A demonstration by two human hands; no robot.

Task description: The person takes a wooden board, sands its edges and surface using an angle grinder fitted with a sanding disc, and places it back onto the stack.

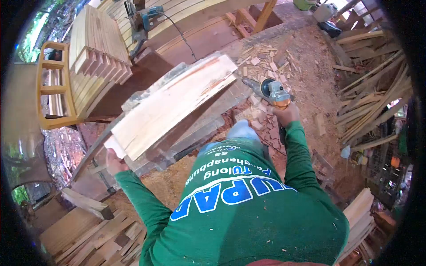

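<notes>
A pale wooden board (173,106) lies slantwise across a workbench (208,133) in front of me, with a reddish streak along its far part. At the board's lower left end, my left hand (116,162) is closed on a light-coloured edge that sticks out there; its fingertips are partly hidden. My right hand (287,114) grips an angle grinder (276,92) by its orange and black body, off to the right of the board. The grinder's round disc faces up and left, apart from the wood.
Stacked boards (95,44) stand at the upper left beside a yellow wooden frame (55,88). A corded blue power tool (151,15) rests on slats. Wood scraps (266,62) and sawdust litter the ground; long offcuts (377,97) pile at right. More timber (88,235) lies lower left.
</notes>
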